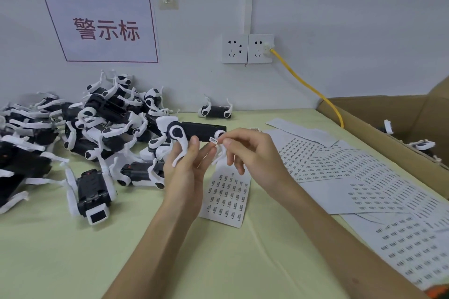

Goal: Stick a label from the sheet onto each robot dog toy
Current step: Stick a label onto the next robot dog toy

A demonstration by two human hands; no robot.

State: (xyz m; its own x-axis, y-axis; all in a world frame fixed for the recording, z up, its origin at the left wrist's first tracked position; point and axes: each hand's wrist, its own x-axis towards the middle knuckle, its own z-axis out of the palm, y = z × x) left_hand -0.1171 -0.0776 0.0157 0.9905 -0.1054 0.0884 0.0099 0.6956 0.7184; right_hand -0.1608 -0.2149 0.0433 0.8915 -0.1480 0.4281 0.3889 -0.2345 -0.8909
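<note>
My left hand (187, 170) grips a black-and-white robot dog toy (196, 131) by its underside and white legs, lifted above the table. A small white label (213, 139) is pinched at the fingertips of my right hand (245, 150), right against the toy's black body near its rear leg joint. Below my hands a label sheet (227, 198) with rows of printed labels lies on the green table (73, 250).
A heap of robot dog toys (80, 128) covers the table's left side; one toy (216, 110) lies alone by the wall. More label sheets (364, 177) spread at right. A cardboard box (393, 128) with toys stands far right. A yellow cable (306, 85) runs from the wall socket.
</note>
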